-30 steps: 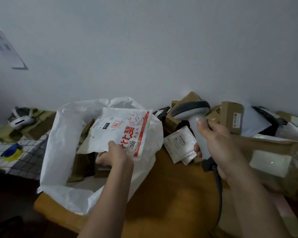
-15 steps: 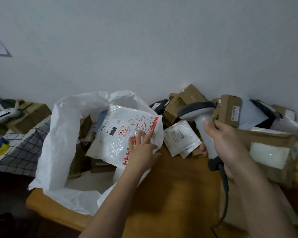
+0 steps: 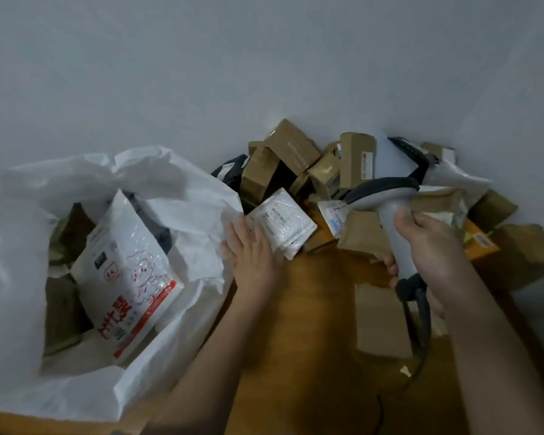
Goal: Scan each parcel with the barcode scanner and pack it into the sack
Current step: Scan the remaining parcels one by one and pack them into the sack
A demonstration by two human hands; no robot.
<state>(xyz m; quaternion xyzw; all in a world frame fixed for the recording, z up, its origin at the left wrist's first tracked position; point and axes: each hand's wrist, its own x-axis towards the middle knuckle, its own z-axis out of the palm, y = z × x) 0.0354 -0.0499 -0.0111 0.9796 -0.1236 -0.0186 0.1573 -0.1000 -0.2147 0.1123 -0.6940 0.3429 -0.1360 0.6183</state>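
left fingers point(image 3: 233, 237): straight, a little spread, flat out; I see the tips at the edge of a small white bubble mailer with a printed label point(image 3: 283, 222), can't tell if they press it or just touch.
left hand point(image 3: 253, 257): palm down over the table, between the sack wall and the parcel heap, holding nothing.
right fingers point(image 3: 404, 219): curled tight round the scanner handle, thumb on top.
right hand point(image 3: 434, 249): grips the grey handheld barcode scanner with a dark head point(image 3: 387, 196); head tilted left-down toward the parcels; dark cable point(image 3: 421, 324) hangs from the handle base.
sack: big white woven plastic sack point(image 3: 19, 277), mouth gaping open, sits at table's left edge.
in sack: white plastic mailer pouch with red stripe, red characters and a cartoon drawing point(image 3: 129, 277), leaning upright; brown cardboard boxes point(image 3: 62, 306) around it, I see dark items behind, blurred.
bubble mailer: lies tilted on the table at the front of the heap, just beside the sack.
heap: pile of brown cardboard boxes point(image 3: 291, 149), a tall brown carton with a white label point(image 3: 357, 158), white and black poly bags point(image 3: 453, 175), all against the pale wall point(image 3: 264, 58).
table: orange-brown wooden top point(image 3: 302, 324); flat brown cardboard piece point(image 3: 380, 321) lying under my right forearm.
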